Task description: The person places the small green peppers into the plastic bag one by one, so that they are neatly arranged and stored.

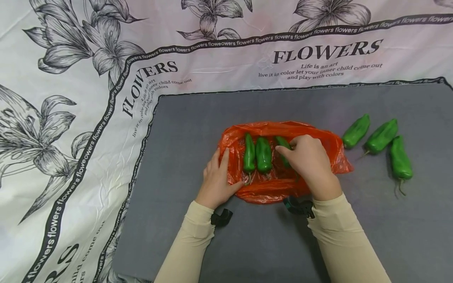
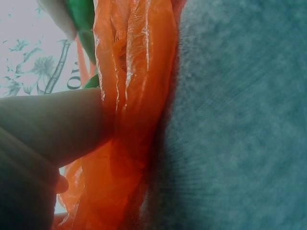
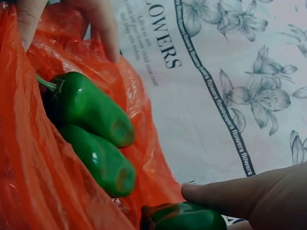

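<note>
A crumpled orange-red plastic bag (image 1: 269,196) lies with its mouth spread wide. Inside are two green peppers side by side, one slim (image 1: 249,153) and one broader (image 1: 263,155). My right hand (image 1: 311,161) pinches a third green pepper (image 1: 282,143) over the bag's right part; its thumb lies along that pepper (image 3: 184,218) in the right wrist view. At the bag's left rim, my left hand (image 1: 217,181) rests with spread, fairly straight fingers. Its thumb (image 2: 57,120) reaches over the bag's near rim in the left wrist view.
Three more green peppers lie right of the bag: one near its corner (image 1: 356,131), one beside that (image 1: 382,136), and one further right (image 1: 401,159). Under everything is a grey mat (image 1: 184,129). A white cloth with printed flowers (image 1: 226,70) borders it behind and at left.
</note>
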Motion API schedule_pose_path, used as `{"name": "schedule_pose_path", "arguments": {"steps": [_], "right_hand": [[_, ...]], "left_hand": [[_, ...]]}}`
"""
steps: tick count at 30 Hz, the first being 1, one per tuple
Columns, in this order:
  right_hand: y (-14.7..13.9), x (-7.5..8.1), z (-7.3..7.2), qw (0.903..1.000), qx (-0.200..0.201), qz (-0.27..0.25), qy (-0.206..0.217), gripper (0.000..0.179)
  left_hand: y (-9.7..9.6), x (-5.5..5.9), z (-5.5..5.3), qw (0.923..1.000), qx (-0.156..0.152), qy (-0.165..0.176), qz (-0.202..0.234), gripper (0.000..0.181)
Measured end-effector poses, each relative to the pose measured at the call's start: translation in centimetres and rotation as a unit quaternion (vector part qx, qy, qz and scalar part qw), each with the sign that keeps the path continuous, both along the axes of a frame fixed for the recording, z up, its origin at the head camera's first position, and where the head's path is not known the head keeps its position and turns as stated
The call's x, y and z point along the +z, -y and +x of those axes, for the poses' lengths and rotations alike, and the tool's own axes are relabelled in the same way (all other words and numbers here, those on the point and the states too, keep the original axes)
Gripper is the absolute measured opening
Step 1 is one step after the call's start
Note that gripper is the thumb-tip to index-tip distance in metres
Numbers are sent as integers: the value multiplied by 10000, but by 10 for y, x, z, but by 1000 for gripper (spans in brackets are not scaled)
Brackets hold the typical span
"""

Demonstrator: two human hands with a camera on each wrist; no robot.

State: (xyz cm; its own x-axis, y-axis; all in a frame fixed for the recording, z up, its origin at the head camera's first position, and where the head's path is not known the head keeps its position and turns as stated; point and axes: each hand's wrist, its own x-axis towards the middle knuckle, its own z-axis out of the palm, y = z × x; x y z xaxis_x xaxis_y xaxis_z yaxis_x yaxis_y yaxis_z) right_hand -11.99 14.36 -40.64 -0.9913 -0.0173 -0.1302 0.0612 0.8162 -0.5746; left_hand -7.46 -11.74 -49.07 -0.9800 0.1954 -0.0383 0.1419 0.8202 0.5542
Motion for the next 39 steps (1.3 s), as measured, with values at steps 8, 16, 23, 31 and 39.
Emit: {"name": "schedule_pose_path", "arguments": {"steps": [8,16,23,31,39], "right_hand": [[5,-5,-4,9998,55,-149,-106,51],[9,-12,-7,9998,-66,-55,199,48],[11,-21,-8,9994,-58,-16,330,39],[9,-26,-5,9994,83,-150,293,40],[7,-30,-1,9993,132,-304,168,44]], "left_hand": [[-2,1,1,10000,10,8,38,113],[-2,1,1,10000,18,54,55,112],[-2,1,0,9999,0,-21,102,112],[-1,1,0,9999,6,10,113,113],[-1,0,0,9999,19,24,131,113]]}}
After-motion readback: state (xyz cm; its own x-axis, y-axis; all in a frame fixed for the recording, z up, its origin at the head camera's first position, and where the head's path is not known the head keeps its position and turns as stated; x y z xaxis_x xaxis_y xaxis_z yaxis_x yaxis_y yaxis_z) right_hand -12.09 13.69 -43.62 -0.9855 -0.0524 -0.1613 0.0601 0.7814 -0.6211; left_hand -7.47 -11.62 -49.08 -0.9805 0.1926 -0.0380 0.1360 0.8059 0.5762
